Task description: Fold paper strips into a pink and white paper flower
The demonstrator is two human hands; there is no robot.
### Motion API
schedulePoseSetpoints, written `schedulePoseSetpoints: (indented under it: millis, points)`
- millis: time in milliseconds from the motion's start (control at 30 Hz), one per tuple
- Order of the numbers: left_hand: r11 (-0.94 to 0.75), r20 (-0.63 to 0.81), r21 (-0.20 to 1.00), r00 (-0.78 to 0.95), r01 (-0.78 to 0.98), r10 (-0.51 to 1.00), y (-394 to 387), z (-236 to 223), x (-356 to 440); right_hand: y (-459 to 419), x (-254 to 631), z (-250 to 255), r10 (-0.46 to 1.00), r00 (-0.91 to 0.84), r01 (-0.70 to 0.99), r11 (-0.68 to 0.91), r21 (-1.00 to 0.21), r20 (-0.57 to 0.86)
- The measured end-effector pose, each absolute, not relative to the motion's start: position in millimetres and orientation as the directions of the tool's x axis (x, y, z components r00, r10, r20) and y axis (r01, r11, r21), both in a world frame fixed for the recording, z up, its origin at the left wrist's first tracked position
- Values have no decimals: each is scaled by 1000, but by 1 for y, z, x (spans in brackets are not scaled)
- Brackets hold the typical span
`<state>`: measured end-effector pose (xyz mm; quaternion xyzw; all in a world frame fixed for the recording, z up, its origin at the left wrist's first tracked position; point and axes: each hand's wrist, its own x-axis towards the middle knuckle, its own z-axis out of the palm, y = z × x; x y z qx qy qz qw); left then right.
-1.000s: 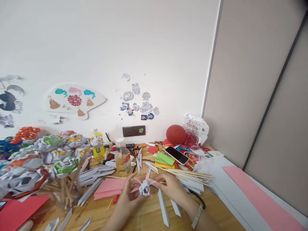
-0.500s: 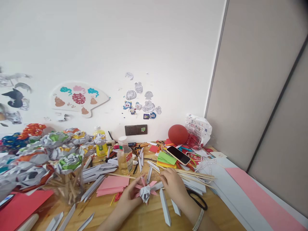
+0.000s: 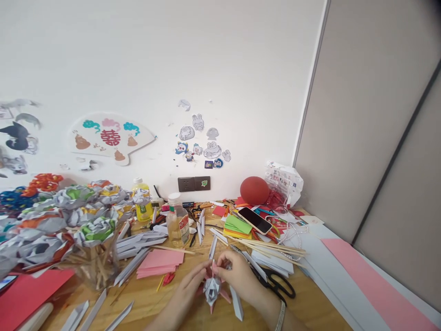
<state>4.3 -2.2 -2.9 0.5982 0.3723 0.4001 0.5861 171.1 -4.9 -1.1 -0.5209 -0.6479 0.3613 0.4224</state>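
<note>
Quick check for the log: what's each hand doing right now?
Left hand: partly closed, steadying the pink and white folded paper flower.
Right hand: fingers pinched on one of the flower's pink petals.

My tabletop is smooth pale wood with a visible grain and a soft sheen; the flower at my fingers is creased paper, matt white and pink, and the pink sheets look flat and matt too. The phone has a dark, glossy, smooth screen; the jar is clear and shiny; the scissors' handles look like smooth black plastic, and the thin sticks like plain, unvarnished wood.
</note>
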Motion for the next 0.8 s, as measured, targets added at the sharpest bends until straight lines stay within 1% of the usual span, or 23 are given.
schedulePoseSetpoints:
  millis: [100,200,433,667,800]
  points:
    - [-84,47,993,374,83,926,-1,2,5,-4,172,-2,978,-134,327,194,-925,158]
    - [-88,37,987,340,134,940,0,5,6,-4,172,-2,978,-143,315,188,-930,149]
    - [-98,43,984,336,146,941,-1,7,6,-8,173,1,979,-146,304,183,-935,144]
    - [-110,66,984,286,140,956,-2,10,5,-9,172,2,980,-141,315,180,-932,142]
    - [-111,73,988,308,110,949,0,8,5,-8,172,2,980,-160,289,161,-944,118]
